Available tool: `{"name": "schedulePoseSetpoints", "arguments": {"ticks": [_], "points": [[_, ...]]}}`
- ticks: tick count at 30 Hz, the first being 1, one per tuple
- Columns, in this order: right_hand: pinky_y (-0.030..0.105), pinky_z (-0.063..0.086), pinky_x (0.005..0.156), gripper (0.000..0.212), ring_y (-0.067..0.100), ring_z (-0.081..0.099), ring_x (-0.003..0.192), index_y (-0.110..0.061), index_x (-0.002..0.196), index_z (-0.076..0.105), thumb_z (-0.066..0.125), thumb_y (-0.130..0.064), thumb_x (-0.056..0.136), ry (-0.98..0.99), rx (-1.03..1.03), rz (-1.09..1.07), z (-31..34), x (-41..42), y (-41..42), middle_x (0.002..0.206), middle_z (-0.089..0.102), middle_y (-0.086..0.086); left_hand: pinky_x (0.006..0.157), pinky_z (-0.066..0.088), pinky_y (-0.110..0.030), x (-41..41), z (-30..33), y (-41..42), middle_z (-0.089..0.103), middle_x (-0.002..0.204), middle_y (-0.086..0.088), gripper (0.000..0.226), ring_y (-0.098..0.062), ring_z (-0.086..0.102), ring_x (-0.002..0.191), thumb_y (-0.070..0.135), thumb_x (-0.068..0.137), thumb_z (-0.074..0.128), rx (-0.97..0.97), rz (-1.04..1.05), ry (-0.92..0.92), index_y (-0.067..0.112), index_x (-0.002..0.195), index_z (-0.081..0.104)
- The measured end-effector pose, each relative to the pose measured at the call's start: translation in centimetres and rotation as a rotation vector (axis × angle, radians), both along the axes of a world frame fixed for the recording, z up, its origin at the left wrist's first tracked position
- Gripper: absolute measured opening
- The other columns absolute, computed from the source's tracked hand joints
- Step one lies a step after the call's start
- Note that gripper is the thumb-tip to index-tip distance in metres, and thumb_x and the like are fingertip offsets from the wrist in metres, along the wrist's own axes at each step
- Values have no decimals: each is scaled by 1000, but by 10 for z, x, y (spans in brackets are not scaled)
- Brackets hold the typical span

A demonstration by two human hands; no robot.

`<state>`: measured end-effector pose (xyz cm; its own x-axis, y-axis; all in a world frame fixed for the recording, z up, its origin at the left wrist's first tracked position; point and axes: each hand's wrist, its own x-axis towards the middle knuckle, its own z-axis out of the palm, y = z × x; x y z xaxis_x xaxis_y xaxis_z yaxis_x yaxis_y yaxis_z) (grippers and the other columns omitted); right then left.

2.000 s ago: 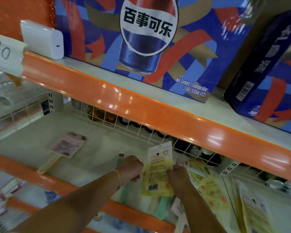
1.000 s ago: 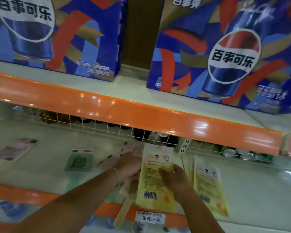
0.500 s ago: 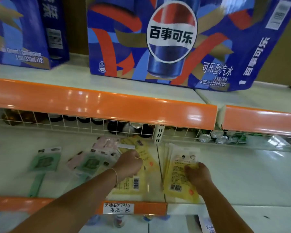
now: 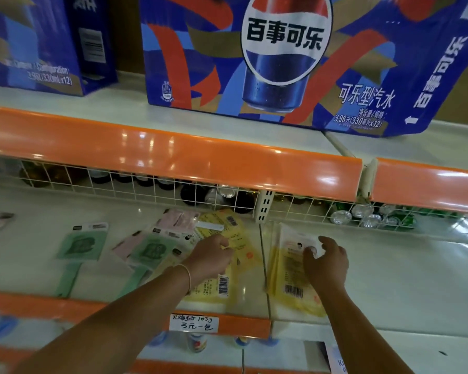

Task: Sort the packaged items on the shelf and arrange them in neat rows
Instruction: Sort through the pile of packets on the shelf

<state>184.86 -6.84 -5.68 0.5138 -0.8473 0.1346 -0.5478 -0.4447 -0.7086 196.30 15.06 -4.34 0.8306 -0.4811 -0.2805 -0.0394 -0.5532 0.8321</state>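
**Both hands on yellow packets, mid shelf**

Upper shelf carried two blue cola cartons; its orange front strip overhung the working shelf and hid the back of it. White wire grid ran along the rear, with dark bottles and green cans behind it. A thin divider split the shelf front to back. Handwritten price tag sat on the lower orange edge.

Left of the divider: yellow packets lay flat, overlapping and skewed, long axis roughly front to back, barcode end toward the person. Beside them pink packets and green packets lay fanned at mixed angles; one green packet lay apart further left.

Right of the divider: yellow stack lay just beside it, long axis front to back, barcode near the front edge, white header toward the grid.

Left hand was curled, pinching a yellow packet in the left pile. Right hand rested on the stack, fingers loosely spread, thumb touching the top packet; nothing gripped
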Motion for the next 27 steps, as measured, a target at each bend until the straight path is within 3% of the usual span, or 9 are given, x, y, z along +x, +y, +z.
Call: {"name": "schedulePoseSetpoints", "arguments": {"ticks": [3,5,7,11,14,17,19,23,27], "points": [[37,48,90,44,25,57,105,-17,129,54,65,-22,87,-79,32,165,9,13,38,118,59,10,56,54,-28,4,2,11,68,97,-5,20,-15,65,68,16,92,51,-14,24,-5,19,110,59],[27,49,75,38,16,62,87,-21,126,56,65,-25,88,-62,103,285,16,23,68,101,66,0,55,50,-26,9,3,23,66,100,-3,13,-17,66,77,18,91,51,-2,39,-61,22,99,61],[27,53,62,29,12,65,72,-23,118,59,64,-28,90,16,185,407,19,35,95,85,67,-8,56,44,-22,15,4,39,66,98,1,12,-14,62,81,18,89,51,72,37,-137,20,92,63],[35,60,70,33,19,70,72,-23,110,57,66,-42,84,253,280,573,11,60,144,88,67,-1,51,39,-24,30,7,79,55,67,3,22,-10,49,59,16,84,47,195,107,-215,18,63,51],[33,58,71,52,21,67,84,-20,113,52,68,-54,76,352,274,627,1,73,173,99,63,0,45,28,-23,35,8,106,41,57,4,35,-10,38,50,14,88,49,243,130,-214,21,55,39],[31,48,84,87,27,57,104,-24,124,46,61,-76,56,501,56,748,-6,77,194,116,53,6,52,36,-29,40,6,126,42,56,0,35,-16,41,53,16,89,49,244,112,-197,17,55,41],[35,39,88,100,32,48,111,-26,131,37,58,-83,52,625,-152,825,-9,79,206,121,47,11,51,34,-25,43,5,135,43,56,1,36,-13,41,53,11,89,47,270,73,-208,16,54,42],[34,34,78,91,28,46,100,-26,121,40,69,-78,52,604,-194,790,-14,84,216,104,45,5,43,33,-19,54,-5,150,47,62,-9,28,-19,44,55,15,89,46,261,69,-179,12,61,47],[31,41,89,90,26,48,108,-27,121,47,76,-73,49,606,-59,665,-4,89,224,114,52,6,49,46,-31,64,-11,156,51,68,-14,22,-21,50,56,16,87,47,241,17,-138,9,67,52]]}}
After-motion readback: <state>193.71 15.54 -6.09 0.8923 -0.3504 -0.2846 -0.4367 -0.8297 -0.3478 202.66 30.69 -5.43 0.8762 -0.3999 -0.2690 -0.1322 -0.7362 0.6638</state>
